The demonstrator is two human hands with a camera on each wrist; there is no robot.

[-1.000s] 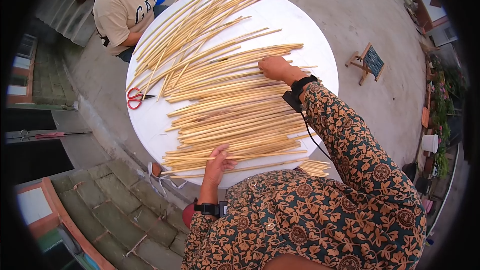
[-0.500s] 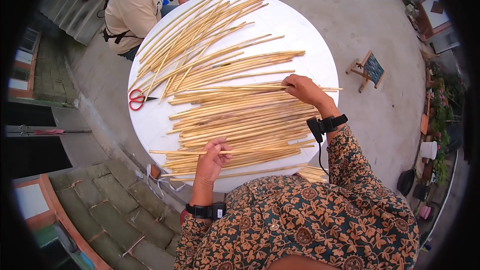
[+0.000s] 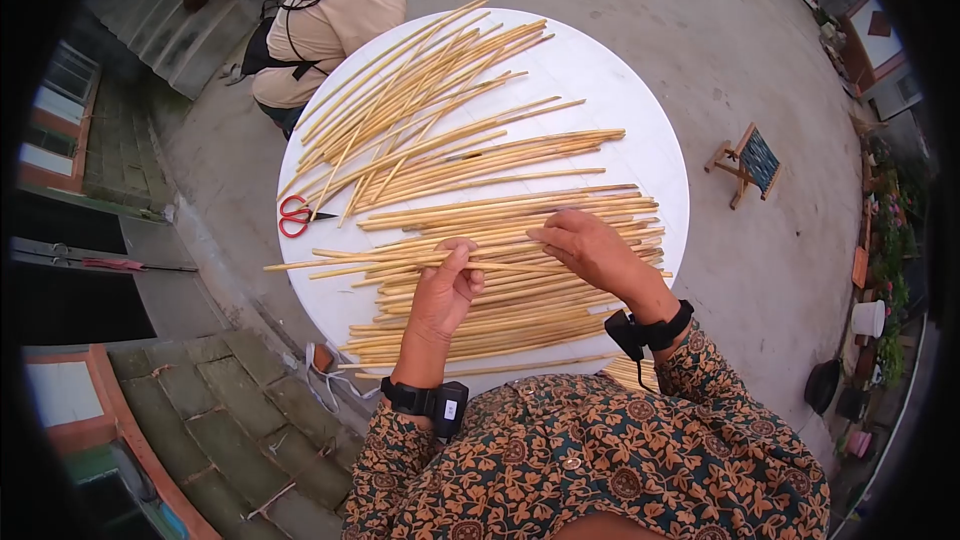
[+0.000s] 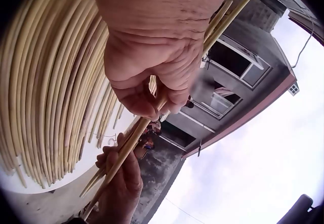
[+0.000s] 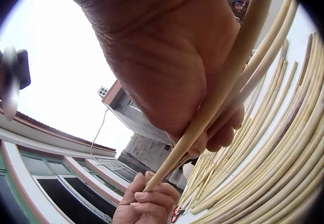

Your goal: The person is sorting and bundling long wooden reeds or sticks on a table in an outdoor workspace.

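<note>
Both hands are over a white round table covered with thin, straw-coloured plant stalks. My left hand pinches a few long stalks between thumb and fingertips. To its right, my right hand grips the same small group farther along, palm down. In the right wrist view, stalks run under the right palm toward the left hand's curled fingers. The held stalks lie crosswise above the row on the table, their ends sticking out past the left hand.
Red-handled scissors lie at the table's left edge. Crossed, looser stalks cover the far side. Another person crouches beyond the table at left. A folding stool stands on the ground at right.
My right hand has come from the far right side of the row down toward the left hand, bringing stalks. My left hand has risen farther over the row. The other person has bent lower.
</note>
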